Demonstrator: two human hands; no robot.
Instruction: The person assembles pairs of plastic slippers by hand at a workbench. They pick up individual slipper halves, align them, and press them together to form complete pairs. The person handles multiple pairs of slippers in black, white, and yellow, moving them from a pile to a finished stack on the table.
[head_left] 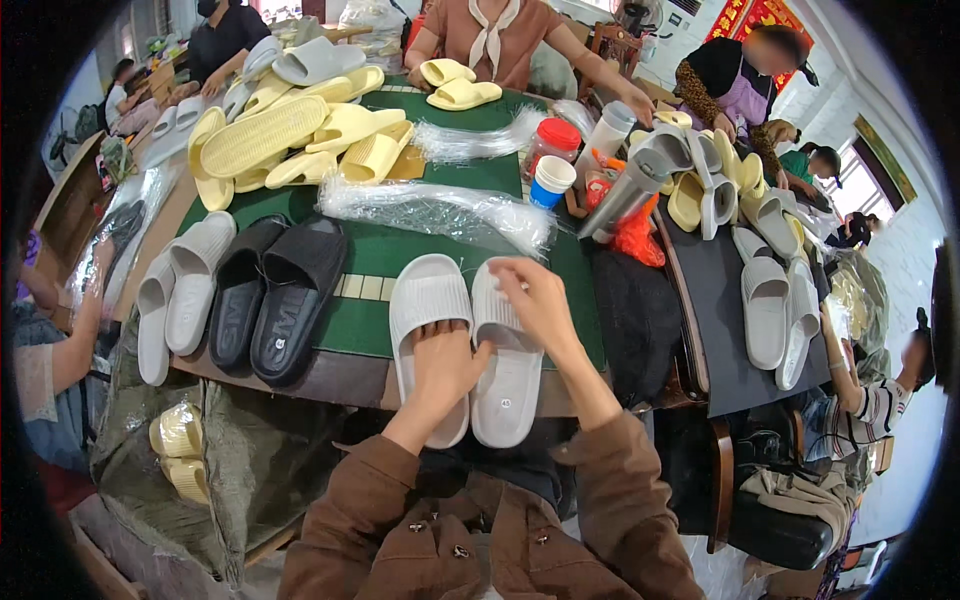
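Observation:
A pair of light grey slide sandals lies side by side before me, toes pointing away, at the table's near edge. My left hand has its fingers tucked under the ribbed strap of the left grey slide, its thumb reaching toward the other one. With bent fingers my right hand grips the strap of the right grey slide from above; its fingertips are partly hidden. A small round white sticker is on that slide's heel. To the left stand a pair of black slides and another light grey pair.
A clear plastic bag bundle lies beyond the slides. Yellow slides are heaped at the far left. A paper cup, a red-lidded jar and a grey tumbler stand at right. Several people work around the table.

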